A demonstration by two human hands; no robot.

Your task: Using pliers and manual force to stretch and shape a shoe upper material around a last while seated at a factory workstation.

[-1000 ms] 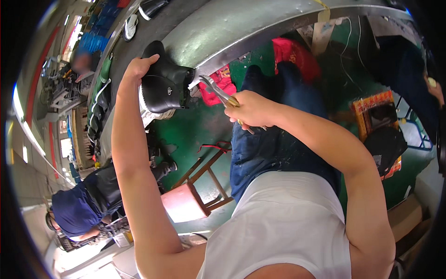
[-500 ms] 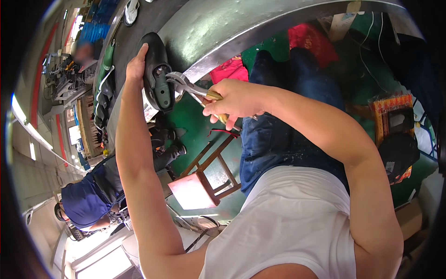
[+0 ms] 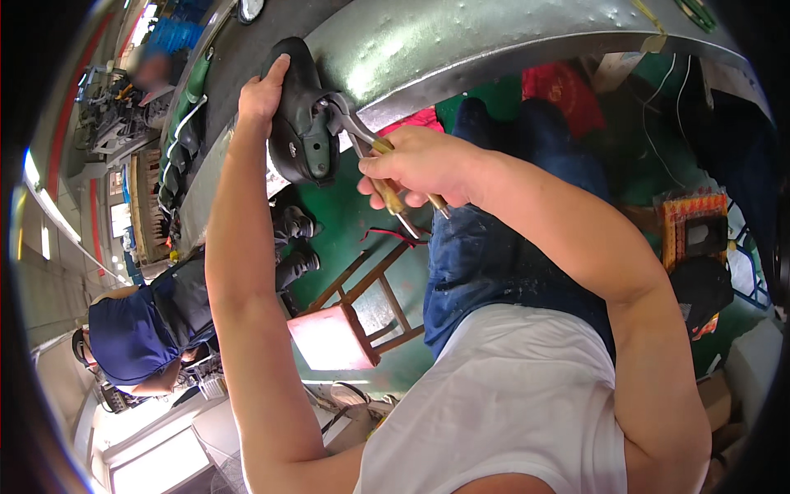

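Note:
A black shoe upper (image 3: 298, 82) on a dark green last (image 3: 318, 146) is held out over the bench edge, the last's holes visible at its near end. Wrapped along the upper's left side is my left hand (image 3: 262, 95), thumb on top. My right hand (image 3: 420, 163) is closed around the brass-coloured handles of steel lasting pincers (image 3: 355, 126). The pincers' jaws meet the shoe's right side, by the opening around the last. Whether they grip the leather I cannot tell.
A metal-covered bench (image 3: 461, 41) curves across the top. Below stands a wooden stool (image 3: 329, 336) on the green floor. A person in a blue top (image 3: 136, 336) bends at the left. Green-and-black footwear (image 3: 177, 136) lines the bench's left side. Red cloth (image 3: 564, 95) hangs beneath the bench.
The shoe has shifted slightly right and turned in my left hand, showing more of its near end. The pincers have moved right with it, their handles tilting more steeply downward.

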